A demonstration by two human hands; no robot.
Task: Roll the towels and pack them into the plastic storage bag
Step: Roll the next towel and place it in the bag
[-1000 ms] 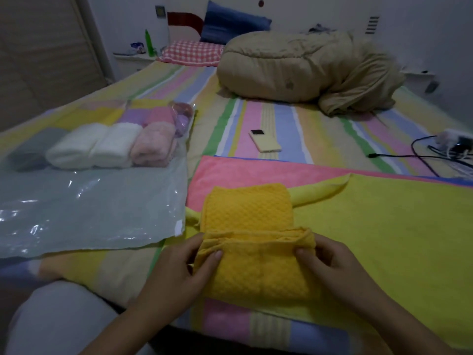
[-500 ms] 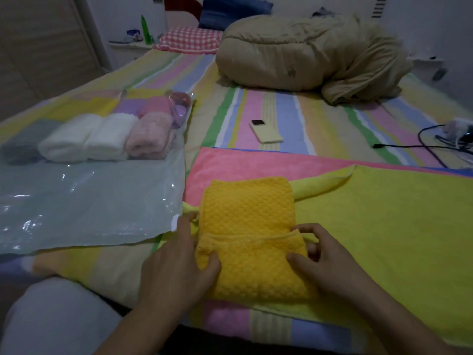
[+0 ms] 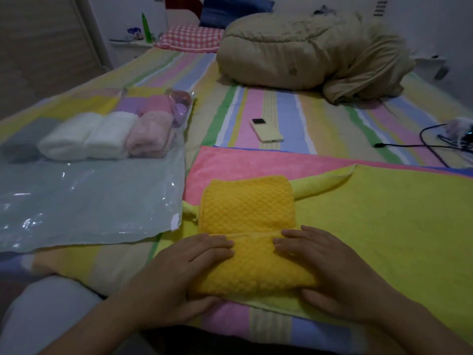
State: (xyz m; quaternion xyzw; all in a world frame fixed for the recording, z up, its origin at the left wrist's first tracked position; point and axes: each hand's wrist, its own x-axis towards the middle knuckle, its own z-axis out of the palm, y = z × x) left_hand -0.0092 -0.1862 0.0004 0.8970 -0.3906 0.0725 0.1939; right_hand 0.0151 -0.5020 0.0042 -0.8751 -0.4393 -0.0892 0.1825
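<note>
An orange waffle-weave towel (image 3: 247, 203) lies on the bed in front of me, its near end rolled into a thick roll (image 3: 252, 267). My left hand (image 3: 184, 270) grips the roll's left end, and my right hand (image 3: 325, 267) grips its right end, fingers on top, thumbs under. It rests on a flat yellow-green towel (image 3: 384, 219), with a pink towel (image 3: 243, 162) spread behind. To the left lies the clear plastic storage bag (image 3: 84, 198), holding rolled towels at its far end: grey (image 3: 23, 147), two white (image 3: 87, 137) and pink (image 3: 151, 134).
A cream phone (image 3: 266, 130) lies on the striped sheet beyond the towels. A bunched beige quilt (image 3: 307, 49) fills the far bed, with pillows behind. Black cables (image 3: 422, 147) and a charger sit at the right. My knee (image 3: 46, 316) is at lower left.
The roll has grown thicker and moved away from me over the towel. Both hands shifted from pinching the folded edge to lying over the roll's ends.
</note>
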